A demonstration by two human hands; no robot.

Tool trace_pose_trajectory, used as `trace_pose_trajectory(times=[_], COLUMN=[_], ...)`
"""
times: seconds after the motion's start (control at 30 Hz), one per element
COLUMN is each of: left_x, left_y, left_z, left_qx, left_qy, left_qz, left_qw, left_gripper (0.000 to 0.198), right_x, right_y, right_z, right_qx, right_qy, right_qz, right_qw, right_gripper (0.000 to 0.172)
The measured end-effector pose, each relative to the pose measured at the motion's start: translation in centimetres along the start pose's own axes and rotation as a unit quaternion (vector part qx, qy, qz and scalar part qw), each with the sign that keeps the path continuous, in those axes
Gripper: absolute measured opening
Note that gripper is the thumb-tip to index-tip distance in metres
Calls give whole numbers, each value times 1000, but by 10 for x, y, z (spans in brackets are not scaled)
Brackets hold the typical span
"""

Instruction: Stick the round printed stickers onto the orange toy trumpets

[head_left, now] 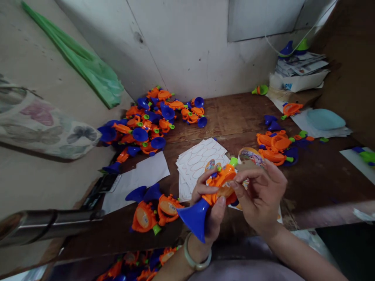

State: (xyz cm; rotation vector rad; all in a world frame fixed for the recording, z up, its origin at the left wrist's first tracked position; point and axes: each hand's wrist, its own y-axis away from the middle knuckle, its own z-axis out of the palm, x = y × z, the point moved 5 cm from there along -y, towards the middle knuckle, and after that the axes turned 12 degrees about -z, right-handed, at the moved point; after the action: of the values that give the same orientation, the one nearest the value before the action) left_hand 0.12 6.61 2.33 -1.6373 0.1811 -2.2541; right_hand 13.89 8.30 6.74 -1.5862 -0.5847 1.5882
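The left grip [216,214] clamps a toy trumpet [224,175]; the right grip [260,195], just beside, pinches a curled sticker [252,155]. Best steady the trumpet, smoothing outward.

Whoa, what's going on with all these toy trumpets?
A person's left hand holds an orange and blue toy trumpet. The right hand has its fingertips at the toy's side, with a curled printed strip beside it. Two more trumpets lie nearby on the table, and a pile of them sits farther back.

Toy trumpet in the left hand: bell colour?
Blue; the bell of the toy trumpet shows best in the head view, the only one.
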Motion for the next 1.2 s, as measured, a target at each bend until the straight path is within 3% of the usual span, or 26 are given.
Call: trace_pose_trajectory(times=[0.13,0.3,0.47,0.53,0.63,0.73,0.8,0.87,0.97,1.03,1.1,1.2], left_x=[6,20,25,25,20,8,2,2,5,4,-3,-21], left_y=[1,1,-1,-1,3,6,7,6,3,3,6,14], left_z=[0,1,3,1,-3,-6,-5,-2,6,10,12,11], left_qx=[-6,1,-1,12,22,22,25,33,38,42,46,32], left_qy=[-10,-73,-114,-122,-120,-74,-26,22,91,131,160,158], left_qz=[16,87,95,102,97,49,15,-1,-32,-68,-122,-245], left_qw=[1000,994,989,987,988,996,999,999,995,988,978,956], left_gripper=[13,13,13,11,8,7,7,8,14,21,32,48], right_x=[2,2,-2,-1,10,30,43,50,42,34,33,40], right_y=[1,1,1,1,-3,-6,-3,3,13,15,13,3], right_z=[1,1,2,1,-7,-20,-24,-19,1,9,9,-7], right_qx=[6,-3,-6,-16,-19,25,50,32,-67,-85,-43,58], right_qy=[-12,-35,-39,-4,136,192,107,-34,-229,-278,-268,-173], right_qz=[27,48,44,33,12,33,96,193,319,353,353,273], right_qw=[1000,998,998,999,990,981,988,980,917,889,895,945], right_gripper=[67,66,67,67,72,87,78,65,77,85,75,54])
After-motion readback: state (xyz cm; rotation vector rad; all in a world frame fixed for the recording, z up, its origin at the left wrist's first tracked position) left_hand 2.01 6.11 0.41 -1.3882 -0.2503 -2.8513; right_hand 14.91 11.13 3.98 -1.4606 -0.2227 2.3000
